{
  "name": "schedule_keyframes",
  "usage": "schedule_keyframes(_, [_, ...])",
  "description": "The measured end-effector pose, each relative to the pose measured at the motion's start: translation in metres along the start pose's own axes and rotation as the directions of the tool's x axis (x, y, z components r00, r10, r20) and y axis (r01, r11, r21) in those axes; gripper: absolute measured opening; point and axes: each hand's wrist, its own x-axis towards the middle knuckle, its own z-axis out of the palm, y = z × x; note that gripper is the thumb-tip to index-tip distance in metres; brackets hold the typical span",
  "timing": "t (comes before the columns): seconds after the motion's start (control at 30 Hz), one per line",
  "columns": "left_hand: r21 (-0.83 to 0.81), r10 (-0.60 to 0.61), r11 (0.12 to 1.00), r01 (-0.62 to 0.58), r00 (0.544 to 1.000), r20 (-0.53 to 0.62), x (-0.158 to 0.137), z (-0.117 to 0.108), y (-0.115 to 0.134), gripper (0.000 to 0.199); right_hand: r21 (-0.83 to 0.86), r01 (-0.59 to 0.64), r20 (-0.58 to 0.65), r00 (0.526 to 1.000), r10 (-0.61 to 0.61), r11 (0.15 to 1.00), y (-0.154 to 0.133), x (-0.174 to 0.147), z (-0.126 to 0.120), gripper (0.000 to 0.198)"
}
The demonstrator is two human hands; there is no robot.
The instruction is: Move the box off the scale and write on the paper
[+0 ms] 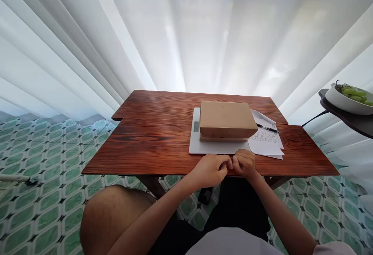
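At the near edge of the wooden table (151,146), the left hand (210,170) and the right hand (245,164) are brought together, fingers curled and touching; whether something small is pinched between them cannot be told from this view. Just beyond them a brown cardboard box (225,120) is seen resting on a flat white scale (196,144), with printed papers (266,140) and a pen (266,128) tucked beside it on the right. The box overhangs most of the platform, so it could be knocked askew by a careless forward push of the hands; the loose papers could be dragged off the edge by a sleeve or wrist. White curtains (186,33) are hung behind the table; a green patterned tile floor (43,161) is spread below; a bowl of green grapes (348,98) is set on a dark side stand at the right.
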Motion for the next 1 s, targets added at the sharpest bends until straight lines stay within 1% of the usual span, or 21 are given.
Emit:
schedule_keyframes(0.17, [-0.056, 0.056, 0.997, -0.058, 0.997, -0.046, -0.003, -0.009, 0.01, 0.026, -0.035, 0.017, -0.013, 1.0, -0.017, 0.999, 0.0, 0.002, -0.002, 0.039])
schedule_keyframes(0.27, [-0.068, 0.081, 0.994, -0.088, 0.992, -0.1, -0.006, -0.017, 0.015, 0.024, -0.063, -0.002, -0.033, 0.999, 0.0, 0.998, 0.001, 0.005, -0.007, 0.038])
schedule_keyframes(0.37, [-0.073, 0.095, 0.991, -0.108, 0.982, -0.161, -0.008, -0.026, 0.018, 0.022, -0.092, -0.072, -0.096, 0.993, 0.063, 0.993, 0.003, 0.014, -0.015, 0.033])
schedule_keyframes(0.47, [-0.12, 0.118, 0.981, -0.154, 0.956, -0.268, -0.009, -0.034, 0.015, 0.022, -0.119, -0.199, -0.213, 0.962, 0.17, 0.973, 0.006, 0.03, -0.026, 0.031])
schedule_keyframes(0.5, [-0.123, 0.133, 0.976, -0.182, 0.936, -0.326, -0.009, -0.037, 0.013, 0.022, -0.123, -0.256, -0.257, 0.941, 0.218, 0.959, 0.007, 0.036, -0.029, 0.031])
schedule_keyframes(0.53, [-0.11, 0.153, 0.971, -0.213, 0.905, -0.396, -0.008, -0.039, 0.011, 0.022, -0.122, -0.32, -0.3, 0.914, 0.272, 0.939, 0.008, 0.042, -0.031, 0.031])
schedule_keyframes(0.57, [-0.085, 0.176, 0.967, -0.242, 0.867, -0.467, -0.007, -0.04, 0.008, 0.022, -0.109, -0.397, -0.342, 0.876, 0.341, 0.911, 0.009, 0.048, -0.034, 0.03])
schedule_keyframes(0.63, [-0.027, 0.22, 0.957, -0.289, 0.781, -0.585, -0.004, -0.044, 0.002, 0.026, -0.048, -0.537, -0.398, 0.784, 0.477, 0.842, 0.011, 0.057, -0.037, 0.023])
schedule_keyframes(0.7, [0.011, 0.244, 0.948, -0.317, 0.708, -0.662, 0.0, -0.046, -0.004, 0.033, 0.053, -0.634, -0.399, 0.695, 0.598, 0.771, 0.013, 0.061, -0.037, 0.02])
schedule_keyframes(0.77, [0.029, 0.243, 0.948, -0.317, 0.661, -0.71, 0.003, -0.049, -0.011, 0.04, 0.16, -0.69, -0.361, 0.625, 0.692, 0.706, 0.016, 0.06, -0.037, 0.031])
schedule_keyframes(0.83, [0.048, 0.226, 0.957, -0.285, 0.635, -0.739, 0.007, -0.051, -0.018, 0.046, 0.248, -0.723, -0.307, 0.572, 0.76, 0.645, 0.021, 0.056, -0.034, 0.042])
schedule_keyframes(0.87, [0.05, 0.209, 0.964, -0.26, 0.633, -0.746, 0.009, -0.052, -0.022, 0.049, 0.286, -0.734, -0.276, 0.552, 0.787, 0.616, 0.023, 0.054, -0.032, 0.046])
schedule_keyframes(0.93, [0.037, 0.164, 0.978, -0.206, 0.645, -0.746, 0.013, -0.053, -0.03, 0.055, 0.36, -0.748, -0.201, 0.521, 0.83, 0.557, 0.029, 0.048, -0.029, 0.054])
schedule_keyframes(1.0, [0.0, 0.093, 0.99, -0.138, 0.674, -0.733, 0.016, -0.052, -0.038, 0.059, 0.413, -0.765, -0.119, 0.492, 0.863, 0.493, 0.033, 0.043, -0.026, 0.061])
